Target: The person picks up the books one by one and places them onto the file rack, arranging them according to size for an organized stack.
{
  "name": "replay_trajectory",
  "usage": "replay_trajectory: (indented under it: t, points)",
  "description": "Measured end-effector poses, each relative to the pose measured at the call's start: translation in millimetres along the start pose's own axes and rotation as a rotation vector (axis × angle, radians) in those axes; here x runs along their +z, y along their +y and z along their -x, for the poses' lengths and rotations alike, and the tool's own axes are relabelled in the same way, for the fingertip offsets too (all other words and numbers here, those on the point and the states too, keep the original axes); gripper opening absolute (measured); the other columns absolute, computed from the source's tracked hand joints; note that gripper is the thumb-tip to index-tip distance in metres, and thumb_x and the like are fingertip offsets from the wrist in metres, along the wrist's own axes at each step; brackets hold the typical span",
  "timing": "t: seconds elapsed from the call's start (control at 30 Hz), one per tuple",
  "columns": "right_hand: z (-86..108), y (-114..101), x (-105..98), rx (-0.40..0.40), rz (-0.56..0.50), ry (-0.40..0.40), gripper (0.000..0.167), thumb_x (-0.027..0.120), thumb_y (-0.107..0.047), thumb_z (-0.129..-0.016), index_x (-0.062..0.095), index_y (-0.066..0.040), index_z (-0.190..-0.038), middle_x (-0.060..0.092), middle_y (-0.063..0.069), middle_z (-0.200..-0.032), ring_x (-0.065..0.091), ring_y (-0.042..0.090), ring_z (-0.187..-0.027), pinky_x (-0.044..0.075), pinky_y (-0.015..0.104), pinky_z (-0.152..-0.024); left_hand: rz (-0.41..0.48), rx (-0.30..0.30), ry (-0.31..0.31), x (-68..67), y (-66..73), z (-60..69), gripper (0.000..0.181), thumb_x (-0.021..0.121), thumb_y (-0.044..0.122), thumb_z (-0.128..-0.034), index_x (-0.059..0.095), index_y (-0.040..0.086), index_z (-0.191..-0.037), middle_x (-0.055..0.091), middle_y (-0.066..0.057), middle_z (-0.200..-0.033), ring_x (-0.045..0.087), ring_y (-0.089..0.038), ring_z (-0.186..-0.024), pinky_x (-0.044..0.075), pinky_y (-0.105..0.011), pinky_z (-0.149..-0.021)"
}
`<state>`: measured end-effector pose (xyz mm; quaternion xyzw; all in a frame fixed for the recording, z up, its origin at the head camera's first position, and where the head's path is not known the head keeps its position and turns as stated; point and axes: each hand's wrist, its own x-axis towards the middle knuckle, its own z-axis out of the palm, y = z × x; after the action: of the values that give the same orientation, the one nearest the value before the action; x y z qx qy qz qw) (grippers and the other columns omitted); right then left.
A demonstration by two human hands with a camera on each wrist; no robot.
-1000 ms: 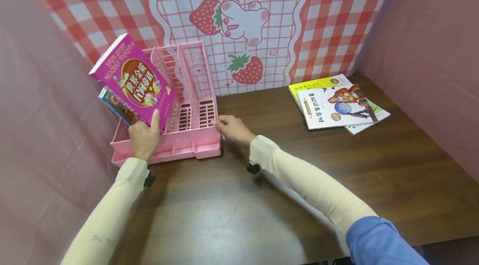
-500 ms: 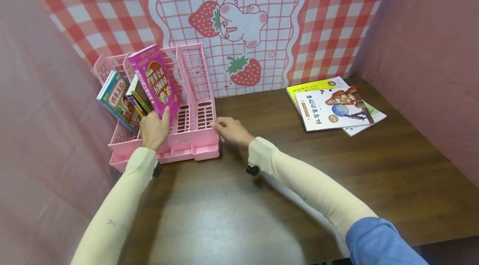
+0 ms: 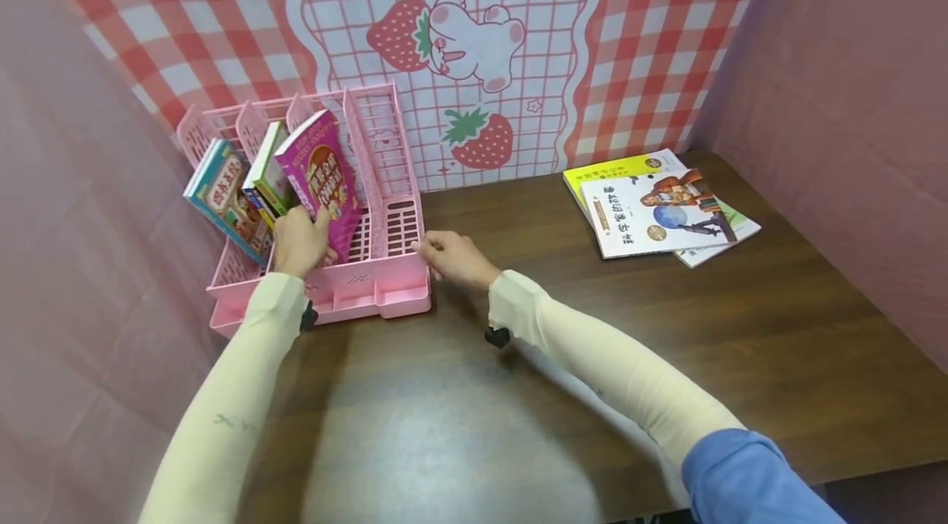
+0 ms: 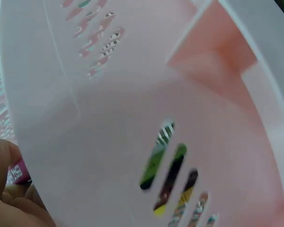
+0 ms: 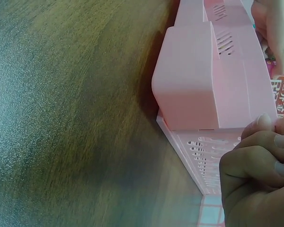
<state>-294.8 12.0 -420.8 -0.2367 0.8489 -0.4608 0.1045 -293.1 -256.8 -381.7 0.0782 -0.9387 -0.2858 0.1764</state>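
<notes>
A pink desktop book rack (image 3: pixel 403 267) with upright dividers stands at the back left of the table. In one of its slots leans a thick purple book (image 3: pixel 323 178). My left hand (image 3: pixel 299 243) grips that book by its lower part, thumb on the front cover; its other fingers are mostly hidden. In the left wrist view the rack's front wall (image 4: pixel 109 142) hides most of this hand. My right hand (image 3: pixel 457 259) pinches the rim at the rack's front right corner, fingers curled in the right wrist view.
Left of the purple book, a blue-edged book (image 3: pixel 231 199) and some thinner green and yellow ones (image 3: pixel 271 174) lean in the rack. A small pile of flat books, a white one (image 3: pixel 652 213) on top, lies at the table's (image 3: pixel 444 425) back right. Patterned cloth (image 3: pixel 629 55) hangs behind.
My left hand has moved the purple book rightward and down, lower into a rack slot, uncovering the books to its left. My right hand has stayed at the rack's corner.
</notes>
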Motion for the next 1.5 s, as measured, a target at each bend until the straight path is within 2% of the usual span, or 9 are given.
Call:
replay_trajectory:
  t: [0.27, 0.5, 0.63, 0.8, 0.87, 0.93, 1.07, 1.33, 1.5]
  points:
    - [0.5, -1, 3, 0.0, -0.012, -0.009, 0.036, 0.051, -0.035, -0.109, 0.06, -0.007, -0.089, 0.059, 0.004, -0.066, 0.052, 0.014, -0.058, 0.041, 0.028, -0.058, 0.111, -0.013, 0.009, 7.9, -2.1, 9.6, 0.046, 0.043, 0.032, -0.1092, 0.063, -0.009, -0.117, 0.069, -0.014, -0.061, 0.067, -0.017, -0.044, 0.06, -0.046, -0.067]
    - [1.0, 1, 3, 0.005, -0.037, 0.006, 0.035, 0.051, -0.032, -0.109, 0.06, -0.005, -0.091, 0.063, 0.016, -0.073, 0.051, 0.015, -0.058, 0.041, 0.029, -0.059, 0.051, -0.023, -0.038, 3.7, 4.3, 5.9, 0.045, 0.046, 0.03, -0.1063, 0.069, -0.008, -0.099, 0.068, -0.008, -0.056, 0.066, -0.014, -0.044, 0.059, -0.043, -0.064]
    - [1.0, 1, 4, 0.001, -0.033, -0.005, 0.037, 0.05, -0.034, -0.109, 0.06, -0.004, -0.092, 0.063, 0.014, -0.071, 0.051, 0.014, -0.058, 0.041, 0.029, -0.059, 0.053, -0.03, -0.074, -3.2, 3.0, 4.7, 0.044, 0.049, 0.029, -0.1044, 0.071, -0.009, -0.096, 0.064, -0.002, -0.049, 0.066, -0.016, -0.043, 0.058, -0.046, -0.083]
    - [1.4, 1, 2, 0.002, -0.028, 0.003, 0.039, 0.052, -0.036, -0.109, 0.061, -0.002, -0.091, 0.066, 0.023, -0.078, 0.052, 0.015, -0.058, 0.041, 0.029, -0.061, 0.073, -0.03, -0.069, -8.2, -2.9, 6.3, 0.054, 0.051, 0.037, -0.1046, 0.075, -0.003, -0.077, 0.06, 0.002, -0.044, 0.067, -0.02, -0.046, 0.04, -0.048, -0.111]
    - [2.0, 1, 0, 0.017, -0.017, 0.014, 0.041, 0.054, -0.037, -0.108, 0.063, -0.002, -0.09, 0.067, 0.024, -0.082, 0.053, 0.015, -0.06, 0.043, 0.029, -0.062, 0.094, -0.038, -0.063, -8.1, -3.1, 8.6, 0.059, 0.049, 0.041, -0.1052, 0.075, 0.003, -0.069, 0.062, 0.001, -0.046, 0.067, -0.021, -0.046, 0.047, -0.044, -0.104]
    - [2.6, 0, -4, 0.026, 0.002, 0.029, 0.041, 0.057, -0.038, -0.106, 0.064, -0.001, -0.09, 0.068, 0.022, -0.083, 0.055, 0.016, -0.063, 0.045, 0.029, -0.063, 0.125, -0.052, -0.038, -6.9, -1.7, 11.7, 0.06, 0.046, 0.043, -0.1055, 0.074, 0.006, -0.067, 0.065, -0.003, -0.05, 0.067, -0.02, -0.046, 0.059, -0.039, -0.081]
    - [1.9, -1, -12, 0.023, 0.051, 0.084, 0.036, 0.065, -0.041, -0.102, 0.066, -0.006, -0.089, 0.068, 0.011, -0.085, 0.058, 0.017, -0.072, 0.048, 0.03, -0.066, 0.199, -0.062, 0.011, -3.9, 4.5, 18.6, 0.06, 0.044, 0.044, -0.1069, 0.074, 0.005, -0.071, 0.069, -0.009, -0.059, 0.069, -0.022, -0.048, 0.052, -0.025, -0.052]
    - [5.4, 3, -24, -0.012, 0.058, 0.138, 0.03, 0.07, -0.044, -0.098, 0.062, -0.015, -0.099, 0.067, 0.005, -0.099, 0.061, 0.017, -0.091, 0.052, 0.034, -0.078, 0.238, 0.139, 0.158, 11.2, 20.8, 30.3, 0.042, 0.056, 0.032, -0.1049, 0.068, 0.004, -0.077, 0.068, -0.011, -0.069, 0.062, -0.023, -0.061, 0.045, -0.033, -0.064]
    - [4.2, 8, -30, -0.056, 0.071, 0.152, 0.03, 0.073, -0.043, -0.096, 0.063, -0.016, -0.104, 0.069, 0.002, -0.101, 0.064, 0.019, -0.097, 0.053, 0.035, -0.086, 0.315, 0.317, 0.096, 23.7, 33.9, 38.0, 0.028, 0.063, 0.028, -0.102, 0.073, 0.002, -0.101, 0.072, -0.014, -0.093, 0.064, -0.027, -0.082, 0.051, -0.039, -0.079]
